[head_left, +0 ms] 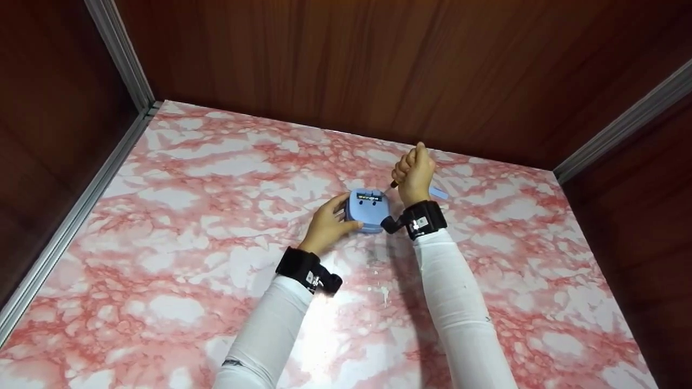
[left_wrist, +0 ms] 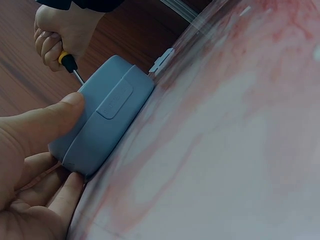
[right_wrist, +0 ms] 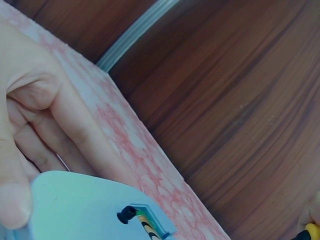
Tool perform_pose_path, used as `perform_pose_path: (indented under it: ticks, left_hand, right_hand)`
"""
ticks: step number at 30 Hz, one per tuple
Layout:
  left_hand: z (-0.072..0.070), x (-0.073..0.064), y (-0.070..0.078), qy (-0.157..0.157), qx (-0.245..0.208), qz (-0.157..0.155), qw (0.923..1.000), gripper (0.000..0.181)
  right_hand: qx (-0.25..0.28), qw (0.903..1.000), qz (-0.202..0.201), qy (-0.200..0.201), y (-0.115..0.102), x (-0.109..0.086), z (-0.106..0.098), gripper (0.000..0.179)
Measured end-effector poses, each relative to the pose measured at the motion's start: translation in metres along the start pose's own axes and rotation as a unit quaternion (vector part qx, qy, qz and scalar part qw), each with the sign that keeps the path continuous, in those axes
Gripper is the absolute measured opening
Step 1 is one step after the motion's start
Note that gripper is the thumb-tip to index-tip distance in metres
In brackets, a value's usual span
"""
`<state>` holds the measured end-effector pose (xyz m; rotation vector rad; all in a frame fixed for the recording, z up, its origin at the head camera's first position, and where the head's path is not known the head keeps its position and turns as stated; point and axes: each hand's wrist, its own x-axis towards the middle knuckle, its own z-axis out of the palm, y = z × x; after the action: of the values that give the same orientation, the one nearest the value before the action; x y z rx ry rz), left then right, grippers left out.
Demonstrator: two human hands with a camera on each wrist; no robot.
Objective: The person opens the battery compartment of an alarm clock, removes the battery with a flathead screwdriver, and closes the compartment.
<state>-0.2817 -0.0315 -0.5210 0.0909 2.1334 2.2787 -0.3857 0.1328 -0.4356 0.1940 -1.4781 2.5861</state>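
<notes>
A blue rounded-square plastic case [head_left: 368,213] lies on the table, with an open slot in its top where a battery [right_wrist: 148,227] shows. My left hand [head_left: 328,222] grips the case from the left, thumb at its near side and fingers around the far side. In my right hand [head_left: 414,172], a screwdriver [left_wrist: 69,62] with a yellow and black handle is held in a fist, its metal shaft slanting down to the case's top by the slot. Beside the slot sits a black round piece [right_wrist: 126,214]. Most of the handle is hidden inside the right fist.
A small blue cover piece [head_left: 438,192] lies on the table just right of the right hand. The table [head_left: 216,302] has a red and white marbled surface. Dark wood panels [head_left: 335,65] with metal corner strips stand behind it and at both sides.
</notes>
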Motion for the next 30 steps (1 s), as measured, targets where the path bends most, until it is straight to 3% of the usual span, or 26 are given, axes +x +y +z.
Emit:
perform_pose_path:
  ticks: [8, 13, 24, 27, 30]
  left_hand:
    - [0.0, 0.0, 0.0, 0.002, 0.011, -0.01, 0.9999, 0.082]
    - [-0.001, 0.001, -0.001, -0.001, 0.012, -0.004, 0.9999, 0.082]
    - [-0.003, 0.001, -0.001, 0.0, -0.002, -0.001, 1.0, 0.081]
    - [-0.002, 0.002, -0.002, -0.004, -0.01, -0.001, 0.9999, 0.081]
    - [-0.001, 0.0, 0.003, -0.006, -0.008, -0.004, 0.9999, 0.081]
  right_hand:
    - [0.019, 0.9998, 0.007, 0.001, -0.001, 0.003, -0.004, 0.058]
    - [0.053, 0.9982, 0.013, 0.026, -0.002, 0.004, -0.008, 0.057]
    - [0.168, 0.9821, 0.023, 0.082, -0.003, 0.004, -0.021, 0.058]
    - [0.2, 0.9754, 0.013, 0.092, -0.002, 0.002, -0.026, 0.058]
    - [0.195, 0.977, -0.009, 0.085, -0.001, -0.001, -0.026, 0.057]
